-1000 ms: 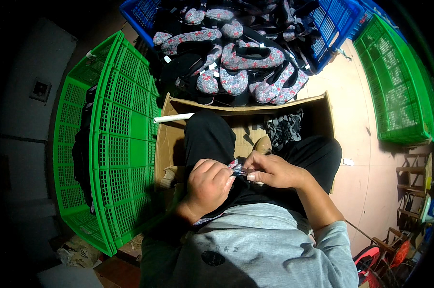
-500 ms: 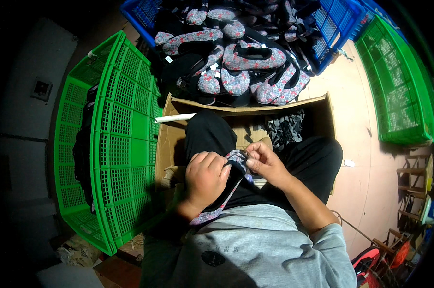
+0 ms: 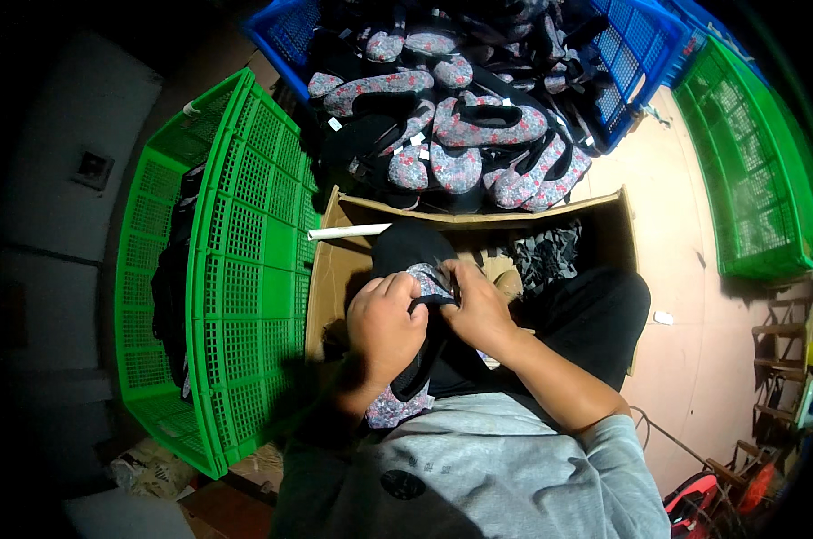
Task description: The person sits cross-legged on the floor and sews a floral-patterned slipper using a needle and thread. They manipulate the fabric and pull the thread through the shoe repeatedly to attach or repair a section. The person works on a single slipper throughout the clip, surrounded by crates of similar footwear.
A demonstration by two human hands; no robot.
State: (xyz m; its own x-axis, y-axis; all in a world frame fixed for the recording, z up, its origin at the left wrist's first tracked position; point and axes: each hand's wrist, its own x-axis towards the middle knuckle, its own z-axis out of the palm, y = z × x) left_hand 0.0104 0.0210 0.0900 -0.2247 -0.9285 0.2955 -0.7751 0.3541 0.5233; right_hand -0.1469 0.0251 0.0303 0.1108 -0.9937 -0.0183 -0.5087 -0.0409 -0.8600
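A floral fabric shoe (image 3: 399,409), grey with pink flecks and a black lining, lies along my lap, one end against my grey shirt. Its other end is up over my knee, pinched between both hands. My left hand (image 3: 386,328) is closed on the shoe's left edge, fingers curled over the cloth. Opposite it, my right hand (image 3: 478,310) grips the right edge between thumb and fingers. My left wrist and forearm cover part of the shoe's middle.
Beyond my knees stands an open cardboard box (image 3: 505,212) with dark scraps (image 3: 550,251) inside. A heap of similar floral shoes (image 3: 492,121) fills a blue crate (image 3: 624,85). Green crates stand at left (image 3: 253,296) and right (image 3: 755,171). A white tube (image 3: 348,232) lies over the box's edge.
Both hands have moved slightly away from my body with the shoe's far end, which now shows more of its floral face. The shoe's near end has turned more opening-up.
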